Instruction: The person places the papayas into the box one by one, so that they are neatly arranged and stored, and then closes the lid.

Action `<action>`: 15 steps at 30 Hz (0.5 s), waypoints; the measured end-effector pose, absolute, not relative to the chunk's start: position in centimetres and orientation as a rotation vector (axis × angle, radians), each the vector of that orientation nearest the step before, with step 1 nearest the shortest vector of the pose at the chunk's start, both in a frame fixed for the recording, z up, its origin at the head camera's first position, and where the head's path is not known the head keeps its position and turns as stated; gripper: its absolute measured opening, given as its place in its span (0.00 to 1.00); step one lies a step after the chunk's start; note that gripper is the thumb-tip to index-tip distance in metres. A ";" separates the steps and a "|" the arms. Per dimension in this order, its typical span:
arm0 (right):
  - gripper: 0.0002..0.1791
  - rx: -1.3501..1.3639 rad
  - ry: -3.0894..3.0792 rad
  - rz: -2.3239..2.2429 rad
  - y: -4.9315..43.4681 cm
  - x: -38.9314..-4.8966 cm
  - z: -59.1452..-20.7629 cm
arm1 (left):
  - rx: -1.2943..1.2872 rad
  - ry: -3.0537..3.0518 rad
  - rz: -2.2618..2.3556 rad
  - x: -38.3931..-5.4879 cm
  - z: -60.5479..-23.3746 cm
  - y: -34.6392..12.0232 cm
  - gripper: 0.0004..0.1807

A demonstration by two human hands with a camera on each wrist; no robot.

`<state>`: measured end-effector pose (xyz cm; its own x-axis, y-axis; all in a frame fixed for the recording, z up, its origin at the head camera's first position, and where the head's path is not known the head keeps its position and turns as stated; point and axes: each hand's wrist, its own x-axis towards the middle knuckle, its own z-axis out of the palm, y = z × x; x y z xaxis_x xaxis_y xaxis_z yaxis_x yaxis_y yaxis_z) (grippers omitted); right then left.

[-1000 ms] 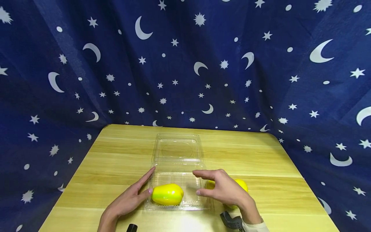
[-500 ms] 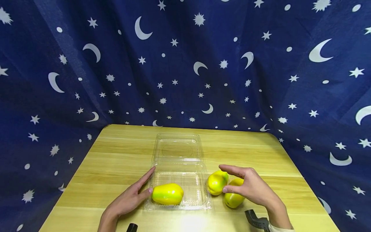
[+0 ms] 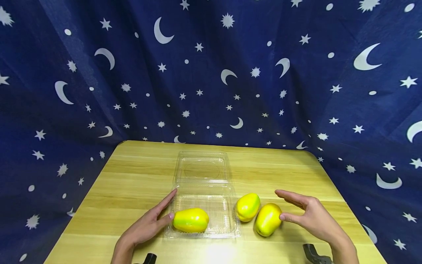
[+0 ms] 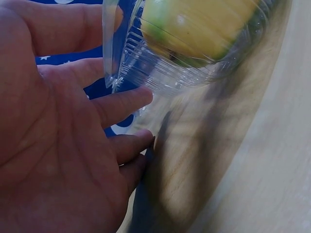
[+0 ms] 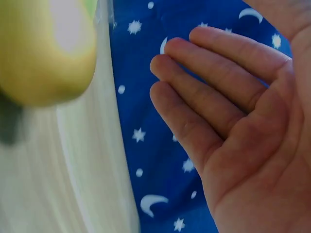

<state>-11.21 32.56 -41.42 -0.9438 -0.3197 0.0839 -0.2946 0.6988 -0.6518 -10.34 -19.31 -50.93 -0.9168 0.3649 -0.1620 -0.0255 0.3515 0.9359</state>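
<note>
Right of the clear container (image 3: 219, 215), two yellow fruits (image 3: 248, 207) lie, right hand (image 3: 311, 215) beside them, fingers parted, empty; third fruit (image 3: 191, 220) inside. Left hand (image 3: 148, 224), fingers extended, lines container's left edge; light bracing, broad grip advisable.

1. Left hand (image 3: 145, 226): bare, with a blunt black stub (image 3: 150, 259) of wrist gear on its inner side.
2. Right hand (image 3: 314, 215): bare; a bent black piece (image 3: 311, 252) at its wrist's inner side.

Head view bright; glare on table (image 3: 219, 253) between left hand (image 3: 146, 225) and right hand (image 3: 314, 216). Wrist views dimmer; right one blurs the yellow fruit (image 5: 41, 63).
</note>
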 end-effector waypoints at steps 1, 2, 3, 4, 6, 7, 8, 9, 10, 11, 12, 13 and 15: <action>0.36 -0.499 2.853 -1.092 32.9 -11.2 -41.6 | 0.302 2.277 1.586 -10.4 -51.0 -19.3 0.39; 0.35 -0.483 2.844 -1.096 33.2 -11.1 -41.7 | 0.303 2.275 1.588 -10.4 -51.0 -19.3 0.39; 0.35 -0.469 2.838 -1.100 33.4 -11.1 -41.9 | 0.303 2.275 1.588 -10.4 -51.0 -19.3 0.39; 0.35 -0.463 2.829 -1.099 33.7 -11.1 -42.1 | 0.304 2.273 1.590 -10.4 -51.0 -19.3 0.39; 0.35 -0.454 2.808 -1.110 34.1 -11.1 -42.5 | 0.302 2.270 1.593 -10.4 -51.1 -19.3 0.39; 0.34 -0.456 2.797 -1.122 34.3 -11.2 -42.7 | 0.299 2.268 1.595 -10.4 -51.1 -19.3 0.39; 0.34 -0.459 2.788 -1.130 34.5 -11.3 -42.9 | 0.296 2.266 1.596 -10.4 -51.0 -19.3 0.39; 0.34 -0.461 2.778 -1.139 34.7 -11.4 -43.2 | 0.293 2.268 1.596 -10.4 -51.0 -19.3 0.39; 0.34 -0.465 2.766 -1.147 34.8 -11.4 -43.4 | 0.289 2.269 1.595 -10.4 -51.0 -19.3 0.39; 0.34 -0.459 2.752 -1.161 35.0 -11.5 -43.6 | 0.287 2.267 1.596 -10.3 -51.0 -19.3 0.39; 0.34 -0.458 2.741 -1.170 35.1 -11.6 -43.8 | 0.285 2.268 1.595 -10.3 -51.0 -19.3 0.39; 0.33 -0.459 2.733 -1.177 35.2 -11.7 -44.0 | 0.284 2.266 1.595 -10.3 -50.9 -19.3 0.39; 0.33 -0.472 2.716 -1.195 35.4 -11.8 -44.4 | 0.283 2.268 1.592 -10.3 -50.8 -19.2 0.39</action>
<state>-11.82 35.37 -44.44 -0.9415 -0.3369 0.0010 -0.2283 0.6358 -0.7373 -10.33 -19.25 -50.85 -0.9173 0.3595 -0.1714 -0.0390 0.3471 0.9370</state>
